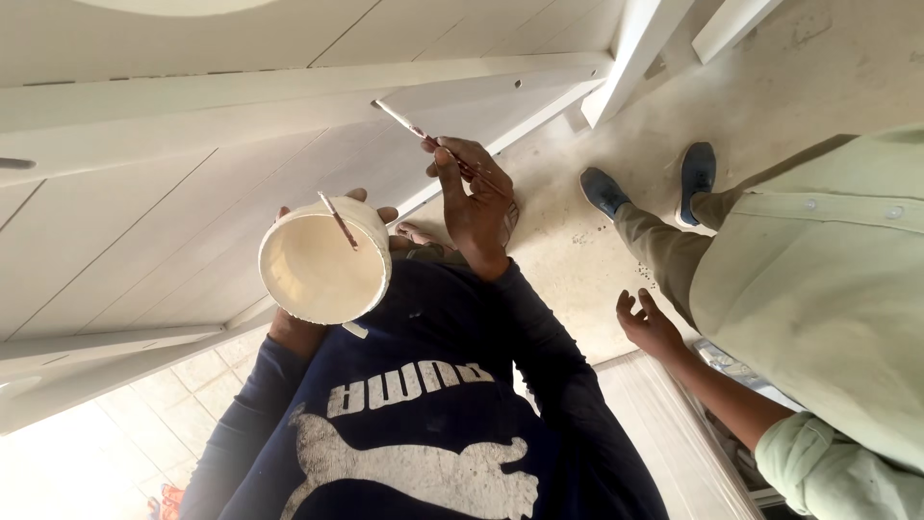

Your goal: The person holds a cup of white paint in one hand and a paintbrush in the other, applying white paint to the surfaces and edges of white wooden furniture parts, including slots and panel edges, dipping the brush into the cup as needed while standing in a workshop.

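left hand (322,207) gripped round cream-coloured plastic cup (322,270) from behind, fingers (385,214) wrapped round rim, cup mouth tilted toward camera, close to chest. thin reddish stick (339,222) lay across cup rim. right hand (476,197) held slim paint-smeared brush (419,132), fingers pinched narrow on handle, brush tip touching white panelled wooden door (192,164). navy long-sleeved sweatshirt (433,385) below. second person in pale green shirt (818,279) stood at right, hand (647,323) open, dark blue shoes (698,171) on dusty concrete floor (828,67).
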